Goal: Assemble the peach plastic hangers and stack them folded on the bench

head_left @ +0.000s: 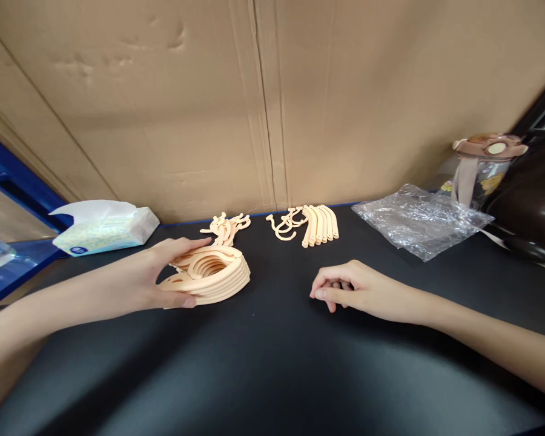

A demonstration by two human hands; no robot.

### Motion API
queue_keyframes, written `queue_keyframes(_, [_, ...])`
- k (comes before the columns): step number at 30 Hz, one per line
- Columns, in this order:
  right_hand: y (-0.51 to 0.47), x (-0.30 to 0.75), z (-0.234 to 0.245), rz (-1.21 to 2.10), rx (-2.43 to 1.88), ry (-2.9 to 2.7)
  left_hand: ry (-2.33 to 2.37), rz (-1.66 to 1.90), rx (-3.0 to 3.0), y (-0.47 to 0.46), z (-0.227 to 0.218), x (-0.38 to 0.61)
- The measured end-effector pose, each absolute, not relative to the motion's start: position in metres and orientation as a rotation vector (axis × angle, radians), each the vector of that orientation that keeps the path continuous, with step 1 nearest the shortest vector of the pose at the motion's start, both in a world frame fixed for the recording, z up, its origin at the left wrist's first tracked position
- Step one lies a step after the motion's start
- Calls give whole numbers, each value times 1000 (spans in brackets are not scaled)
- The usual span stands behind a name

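My left hand (152,275) is wrapped round the left side of a stack of curved cream plastic hanger pieces (227,281), thumb at the near side and fingers over the far side. The stack lies on the black tabletop. My right hand (340,286) rests over the table to the right of the stack, its fingers curled in and the thumb against them, with nothing visible in it. Behind the stack is a loose pile of small cream hook pieces (227,229). To its right, several slim cream arm pieces (320,225) lie side by side next to more cream hooks (284,227).
A tissue pack (109,230) sits at the back left by a blue metal frame (18,181). Crumpled clear plastic film (418,218) lies at the back right, before a drinking bottle (488,160) and a dark shiny object (531,200). A cardboard wall (186,109) closes off the back.
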State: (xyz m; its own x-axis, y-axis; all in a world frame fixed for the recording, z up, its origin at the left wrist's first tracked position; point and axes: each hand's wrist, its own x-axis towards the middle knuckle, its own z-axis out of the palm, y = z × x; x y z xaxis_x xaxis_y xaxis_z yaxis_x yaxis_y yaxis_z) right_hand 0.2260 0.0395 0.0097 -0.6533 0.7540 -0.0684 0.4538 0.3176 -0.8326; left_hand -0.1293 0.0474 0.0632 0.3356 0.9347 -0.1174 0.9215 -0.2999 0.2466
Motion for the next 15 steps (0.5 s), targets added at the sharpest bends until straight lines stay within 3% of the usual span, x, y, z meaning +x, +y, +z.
queue_keyframes(15, [40,226,9,1233,-1083,-2284,1739,61,2343,47,63,-132])
